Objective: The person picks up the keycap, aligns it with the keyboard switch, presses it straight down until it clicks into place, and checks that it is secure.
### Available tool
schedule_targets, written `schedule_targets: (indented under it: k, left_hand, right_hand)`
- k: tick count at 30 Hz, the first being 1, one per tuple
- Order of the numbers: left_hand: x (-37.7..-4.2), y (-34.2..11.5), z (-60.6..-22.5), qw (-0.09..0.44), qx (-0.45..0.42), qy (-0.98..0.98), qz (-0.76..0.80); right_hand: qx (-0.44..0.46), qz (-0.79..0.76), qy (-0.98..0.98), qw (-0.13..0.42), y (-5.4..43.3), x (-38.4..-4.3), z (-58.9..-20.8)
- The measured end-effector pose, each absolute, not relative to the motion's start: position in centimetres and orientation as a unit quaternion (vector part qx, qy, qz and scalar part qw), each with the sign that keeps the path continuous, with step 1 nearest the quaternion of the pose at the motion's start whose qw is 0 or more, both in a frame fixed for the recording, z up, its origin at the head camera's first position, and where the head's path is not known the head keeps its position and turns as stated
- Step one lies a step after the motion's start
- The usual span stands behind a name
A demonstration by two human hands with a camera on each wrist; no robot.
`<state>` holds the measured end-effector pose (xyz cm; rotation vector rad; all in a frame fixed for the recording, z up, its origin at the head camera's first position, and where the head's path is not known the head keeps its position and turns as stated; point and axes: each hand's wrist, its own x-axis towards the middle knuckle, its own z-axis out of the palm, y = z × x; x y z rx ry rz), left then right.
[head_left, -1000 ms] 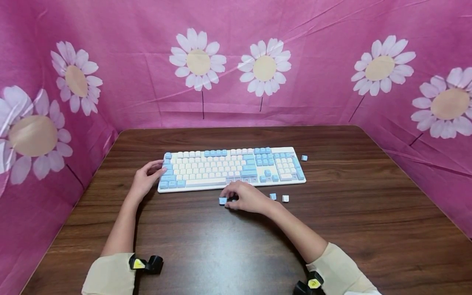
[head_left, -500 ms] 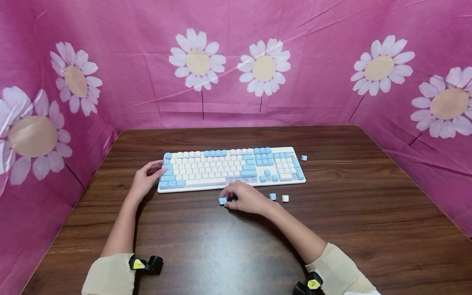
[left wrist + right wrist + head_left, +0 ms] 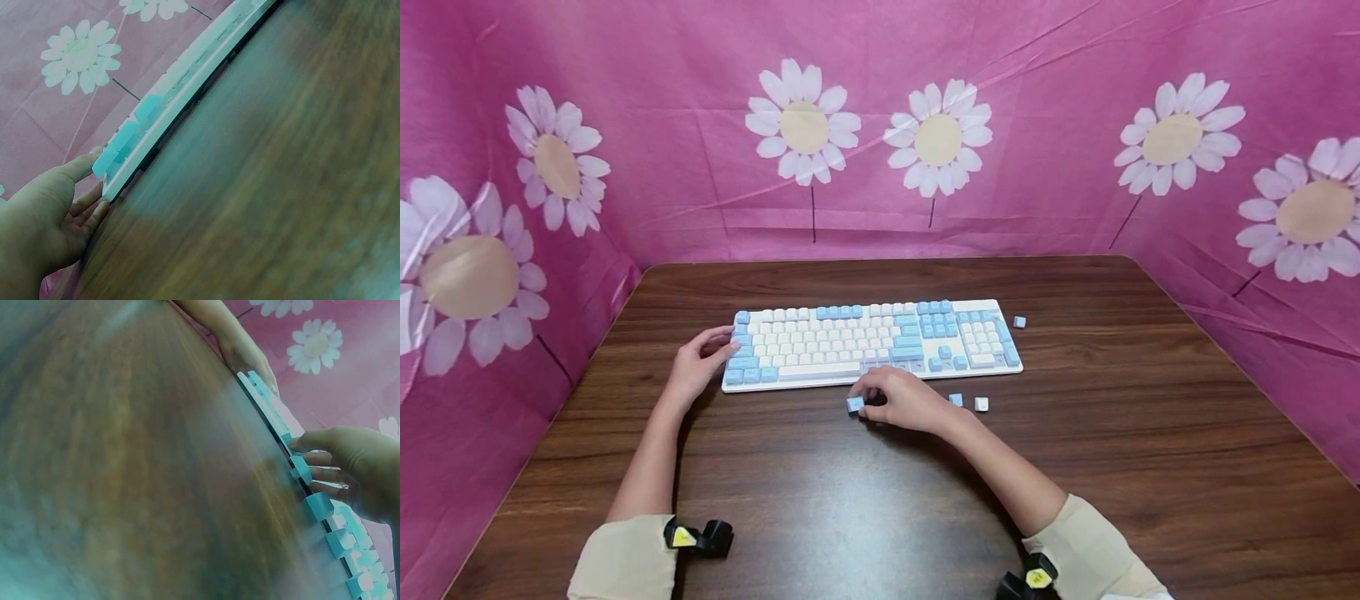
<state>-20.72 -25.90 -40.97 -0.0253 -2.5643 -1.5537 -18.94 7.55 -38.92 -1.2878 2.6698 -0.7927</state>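
A white and blue computer keyboard (image 3: 820, 340) lies across the table. At its left end my left hand (image 3: 696, 367) grips the edge; the left wrist view shows fingers and thumb around that end of the keyboard (image 3: 150, 134). In front of the keyboard my right hand (image 3: 902, 402) pinches a blue keycap (image 3: 854, 406) between thumb and fingers. Bare switch spots (image 3: 910, 367) show in the bottom row, right of the space bar, partly behind this hand. In the right wrist view, more loose keycaps (image 3: 320, 506) line up by the right hand (image 3: 359, 462).
A blue keycap (image 3: 955, 400) and a white keycap (image 3: 981, 404) lie on the table right of the right hand. Another blue keycap (image 3: 1019, 322) sits beyond the keyboard's right end. Behind the brown table (image 3: 820, 500) hangs a pink flowered cloth (image 3: 700, 167).
The blue keycap in my right hand has shifted slightly up and to the right in the head view, along with the fingertips. My left hand stays at the keyboard's left end.
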Motion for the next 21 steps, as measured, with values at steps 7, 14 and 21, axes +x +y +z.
schedule_targets:
  k: [7, 14, 21]
  left_hand:
    - [-20.9, -25.9, -41.1, 0.073, -0.001, -0.853, -0.517]
    - [-20.6, -25.7, -41.0, 0.093, -0.014, -0.846, -0.524]
    - [-20.8, -25.8, -41.1, 0.087, -0.027, -0.847, -0.524]
  right_hand:
    - [-0.409, -0.268, 0.871, 0.041, 7.6, -19.3, -38.7]
    - [-0.405, -0.281, 0.869, 0.042, 7.7, -19.5, -38.0]
    - [-0.397, -0.289, 0.87, 0.036, 8.0, -19.9, -37.5]
